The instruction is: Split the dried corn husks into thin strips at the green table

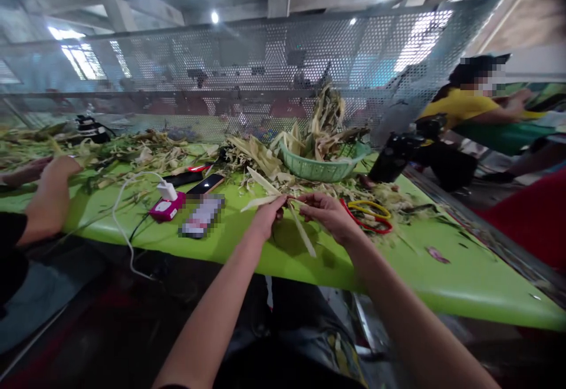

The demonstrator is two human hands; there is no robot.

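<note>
My left hand (266, 217) is closed in a pinch on pale dried husk strips (303, 233), which look like corn husk. Two strip ends stick out past it to the upper left, and another hangs down between my hands. From the other side my right hand (329, 215) pinches at the same spot, fingertips close together. What exactly lies between those fingertips is too small to make out. Right beside my right hand lie red and yellow loops (375, 215), like scissors handles; the blades do not show.
A green basket (305, 168) of dried husks stands behind my hands on the green table (411, 277). Phones (206, 185) and a pink power adapter (167, 206) with a white cable lie left. Another person's hands (62, 171) work far left; a person in yellow (469, 106) sits right.
</note>
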